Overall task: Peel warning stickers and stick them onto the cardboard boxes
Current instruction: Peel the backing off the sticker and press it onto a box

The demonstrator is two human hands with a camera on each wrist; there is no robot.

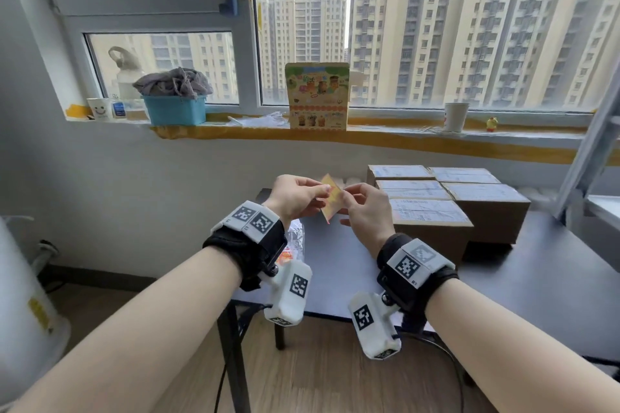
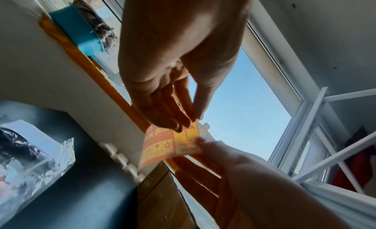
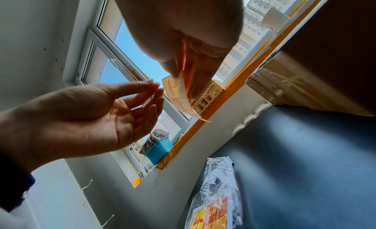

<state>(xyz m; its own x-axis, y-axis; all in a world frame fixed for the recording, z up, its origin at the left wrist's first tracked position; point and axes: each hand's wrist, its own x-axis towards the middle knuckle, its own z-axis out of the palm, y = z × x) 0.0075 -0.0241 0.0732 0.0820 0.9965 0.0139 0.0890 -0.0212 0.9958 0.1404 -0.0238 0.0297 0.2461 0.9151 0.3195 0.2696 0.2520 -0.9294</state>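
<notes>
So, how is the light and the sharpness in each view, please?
Head view: even daylight from the window, strong wide-angle bending of the frame, sticker slightly blurred. Left wrist view: left hand backlit and dark against the sky, plastic bag soft. Right wrist view: right hand in shadow, cardboard box dark with tape glare.

An umbrella sign shows on the warning sticker (image 2: 186, 135); its lettering is too blurred to read.

Five cardboard boxes (image 1: 449, 201); one sticker (image 1: 332, 198); two paper cups (image 1: 455, 117).
</notes>
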